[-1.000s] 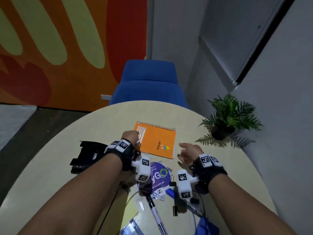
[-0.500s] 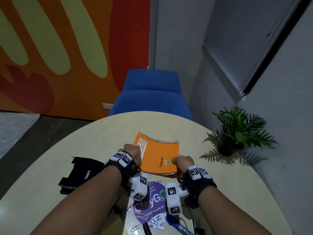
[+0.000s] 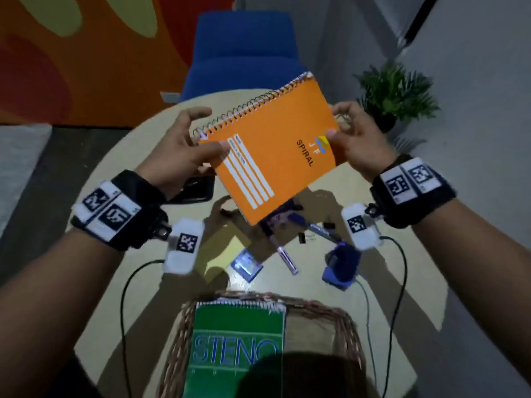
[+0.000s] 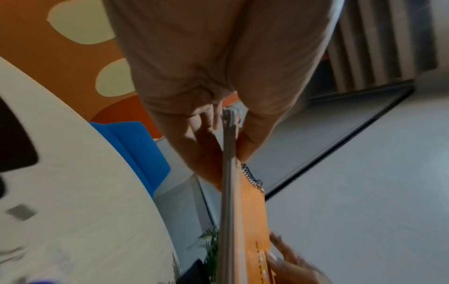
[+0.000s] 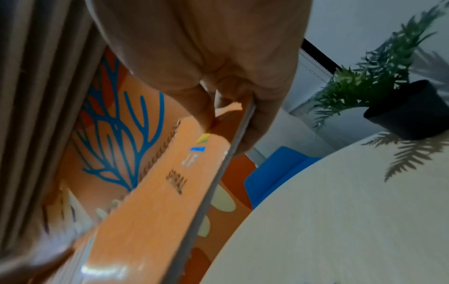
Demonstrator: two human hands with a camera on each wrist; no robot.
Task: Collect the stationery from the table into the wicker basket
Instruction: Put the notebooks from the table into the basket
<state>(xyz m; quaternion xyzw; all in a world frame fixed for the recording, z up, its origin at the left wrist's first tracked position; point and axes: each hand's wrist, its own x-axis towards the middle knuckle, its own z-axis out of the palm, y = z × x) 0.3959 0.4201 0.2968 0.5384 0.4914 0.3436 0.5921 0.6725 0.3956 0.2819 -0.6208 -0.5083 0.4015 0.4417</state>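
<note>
An orange spiral notebook (image 3: 275,150) is held up in the air above the round table (image 3: 120,282), tilted. My left hand (image 3: 184,145) pinches its left corner near the wire coil, thumb on the cover. My right hand (image 3: 350,136) pinches the right edge beside the printed logo. The wrist views show the orange notebook (image 4: 252,211) (image 5: 150,192) edge-on, each hand's thumb on the cover and fingers behind it. The wicker basket (image 3: 342,320) sits at the near table edge with a green steno pad (image 3: 238,340) inside. Pens (image 3: 284,254), a blue stapler (image 3: 342,265) and small clips lie under the notebook.
A black object (image 3: 198,191) lies on the table under my left hand. A potted plant (image 3: 393,90) stands at the far right by the wall, and a blue chair (image 3: 244,50) is beyond the table. A yellow sticky pad (image 3: 227,254) and blue card (image 3: 247,265) lie before the basket.
Both hands closed on the orange notebook and lifted it off the table toward me. The view tilted down, bringing the basket into sight.
</note>
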